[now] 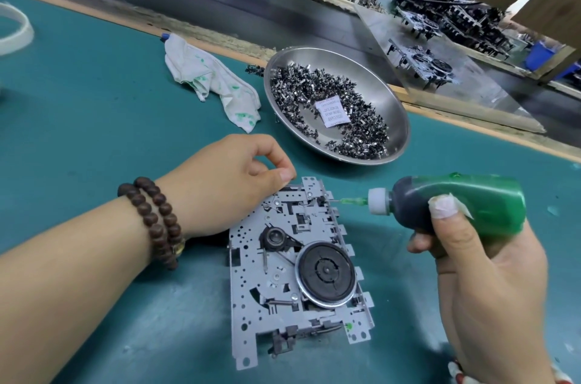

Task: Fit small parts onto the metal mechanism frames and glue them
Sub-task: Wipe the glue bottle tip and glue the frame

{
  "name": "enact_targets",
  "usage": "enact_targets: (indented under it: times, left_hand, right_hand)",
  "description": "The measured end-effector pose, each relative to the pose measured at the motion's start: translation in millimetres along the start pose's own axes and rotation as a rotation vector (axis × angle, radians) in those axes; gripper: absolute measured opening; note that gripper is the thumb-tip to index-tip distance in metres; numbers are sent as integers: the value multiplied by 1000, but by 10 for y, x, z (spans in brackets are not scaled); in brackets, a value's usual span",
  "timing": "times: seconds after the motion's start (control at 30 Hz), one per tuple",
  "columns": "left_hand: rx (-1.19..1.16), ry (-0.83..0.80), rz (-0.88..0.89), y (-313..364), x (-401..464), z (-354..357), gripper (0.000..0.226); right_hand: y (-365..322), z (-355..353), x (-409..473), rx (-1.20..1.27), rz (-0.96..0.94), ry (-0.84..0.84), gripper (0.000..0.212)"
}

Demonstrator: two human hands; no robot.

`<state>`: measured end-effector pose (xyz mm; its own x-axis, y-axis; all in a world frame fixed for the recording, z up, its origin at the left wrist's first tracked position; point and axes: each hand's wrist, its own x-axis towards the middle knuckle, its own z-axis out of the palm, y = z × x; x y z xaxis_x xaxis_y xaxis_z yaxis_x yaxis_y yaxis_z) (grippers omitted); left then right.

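The metal frame (298, 270), flat on the mat, is steadied by the curled left hand (220, 188) while the glue bottle (452, 204), gripped in the right hand (481, 258), should be squeezed sparingly at its far edge.

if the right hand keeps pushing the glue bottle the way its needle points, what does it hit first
Probably the top right edge of the metal frame: the glue bottle in the right hand has its needle tip nearly there. Depth unclear.

I see bare forearms, a double-looped dark brown bead bracelet (154, 220) on my left wrist, white tape (448, 206) wrapping my right thumb tip.
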<state>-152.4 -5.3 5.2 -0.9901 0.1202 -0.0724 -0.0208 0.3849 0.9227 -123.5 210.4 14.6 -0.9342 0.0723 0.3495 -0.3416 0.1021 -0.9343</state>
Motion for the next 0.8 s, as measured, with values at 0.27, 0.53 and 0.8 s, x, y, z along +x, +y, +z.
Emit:
enact_targets:
  times: [0.27, 0.53, 0.8]
  left_hand:
    - [2, -5, 9, -14, 7, 0, 12]
    - [12, -15, -18, -7, 5, -5, 12]
    - [26, -27, -22, -10, 6, -14, 12]
  right_hand:
    - [12, 25, -9, -53, -50, 14, 38]
    - [15, 21, -10, -87, -59, 0, 58]
    - [33, -8, -6, -79, -108, -33, 55]
